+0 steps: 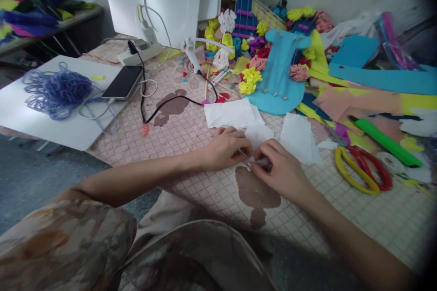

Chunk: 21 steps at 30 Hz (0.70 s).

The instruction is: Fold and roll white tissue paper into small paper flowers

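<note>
My left hand (231, 148) and my right hand (278, 163) meet over the table, fingertips close together. Both are closed in a pinch on a small, pale, crumpled strip of white paper (248, 163), mostly hidden by the fingers. Just beyond them lie a stack of white paper pieces (228, 113) and a single white piece (258, 132), partly behind my fingers. Another white paper piece (298, 138) rests past my right hand. Under the hands, a brown patch (256, 188) marks the quilted tablecloth (198, 182).
Scissors with yellow and red handles (358, 170) and a green cutter (385, 141) lie at the right. Behind stand a blue cutout with pegs (280, 72) and crepe flowers (251, 80). A glue gun (191, 54) trails its black cord. Left are a phone (123, 82) and blue yarn (56, 91).
</note>
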### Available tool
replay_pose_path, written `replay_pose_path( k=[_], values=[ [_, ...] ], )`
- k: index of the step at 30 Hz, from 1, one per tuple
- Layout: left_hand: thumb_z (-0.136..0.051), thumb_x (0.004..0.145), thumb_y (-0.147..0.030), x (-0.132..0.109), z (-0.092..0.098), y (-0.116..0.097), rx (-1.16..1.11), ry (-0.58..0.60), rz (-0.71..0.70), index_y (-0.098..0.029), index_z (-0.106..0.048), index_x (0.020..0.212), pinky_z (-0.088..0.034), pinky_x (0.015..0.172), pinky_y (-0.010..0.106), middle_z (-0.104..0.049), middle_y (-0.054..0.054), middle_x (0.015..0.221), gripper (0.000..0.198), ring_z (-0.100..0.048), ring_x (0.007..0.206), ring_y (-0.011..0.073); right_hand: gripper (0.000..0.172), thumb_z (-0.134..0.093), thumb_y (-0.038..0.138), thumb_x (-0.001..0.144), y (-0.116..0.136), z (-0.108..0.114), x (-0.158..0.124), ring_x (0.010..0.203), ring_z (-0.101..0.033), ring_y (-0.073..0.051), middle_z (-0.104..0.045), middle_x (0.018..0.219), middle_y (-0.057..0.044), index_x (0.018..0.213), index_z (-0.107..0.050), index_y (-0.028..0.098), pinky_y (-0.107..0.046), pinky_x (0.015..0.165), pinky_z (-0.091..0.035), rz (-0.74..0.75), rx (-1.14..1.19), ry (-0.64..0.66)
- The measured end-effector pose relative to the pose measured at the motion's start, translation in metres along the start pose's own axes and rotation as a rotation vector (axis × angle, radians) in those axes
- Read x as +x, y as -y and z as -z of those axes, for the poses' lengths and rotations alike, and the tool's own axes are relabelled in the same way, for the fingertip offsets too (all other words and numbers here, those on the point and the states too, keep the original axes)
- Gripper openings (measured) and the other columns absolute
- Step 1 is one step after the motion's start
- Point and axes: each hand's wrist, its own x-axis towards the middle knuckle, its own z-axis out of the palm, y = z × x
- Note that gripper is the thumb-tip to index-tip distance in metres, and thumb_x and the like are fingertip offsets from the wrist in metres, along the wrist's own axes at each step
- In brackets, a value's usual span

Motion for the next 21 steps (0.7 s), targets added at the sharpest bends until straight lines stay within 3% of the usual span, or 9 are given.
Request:
replay_pose_path(
  k=[5,8,10,14,21],
  values=[
    [-0.057,0.079,-0.013,-0.001,0.002,0.009,0.020,-0.052,0.042,-0.021,-0.065,0.088,-0.031,0.084,0.036,-0.063,0.001,0.097,0.015,-0.049,0.100,0.0204,0.022,-0.065,0.037,0.079,0.001,0.003,-0.002,0.080,-0.055,-0.019,-0.051,0.092,-0.003,0.085,-0.049,0.022,-0.032,0.064,-0.045,0.000,0.010,0.070],
    [-0.057,0.079,-0.013,-0.003,0.004,0.010,0.064,-0.244,0.051,-0.020,-0.063,0.092,-0.033,0.085,0.035,-0.063,0.001,0.097,0.016,-0.050,0.098,0.0192,0.024,-0.067,0.035,0.077,0.000,0.005,-0.002,0.084,-0.055,-0.020,-0.051,0.095,-0.003,0.086,-0.049,0.023,-0.032,0.067,-0.047,-0.001,0.036,0.081],
    [-0.055,0.082,-0.015,-0.004,0.003,0.006,0.057,-0.335,-0.022,-0.018,-0.062,0.095,-0.035,0.085,0.033,-0.063,0.003,0.099,0.015,-0.051,0.097,0.0179,0.023,-0.067,0.034,0.077,-0.001,0.004,-0.002,0.087,-0.055,-0.021,-0.051,0.095,-0.003,0.087,-0.049,0.023,-0.033,0.069,-0.047,0.007,0.037,0.071],
    [-0.054,0.085,-0.014,-0.005,-0.003,-0.002,-0.053,-0.208,-0.217,-0.017,-0.061,0.089,-0.038,0.082,0.027,-0.064,0.002,0.092,0.009,-0.055,0.089,0.0132,0.024,-0.067,0.035,0.078,-0.002,0.003,-0.002,0.087,-0.056,-0.022,-0.051,0.095,-0.003,0.087,-0.049,0.022,-0.036,0.071,-0.047,0.025,0.029,0.066],
    [-0.057,0.085,-0.019,-0.006,-0.004,0.000,-0.028,-0.127,-0.148,-0.017,-0.065,0.085,-0.038,0.081,0.028,-0.063,0.003,0.089,0.008,-0.057,0.086,0.0140,0.023,-0.068,0.032,0.077,-0.003,0.003,-0.002,0.086,-0.054,-0.021,-0.050,0.095,-0.003,0.086,-0.049,0.022,-0.034,0.069,-0.046,0.021,0.060,0.082]
  ],
)
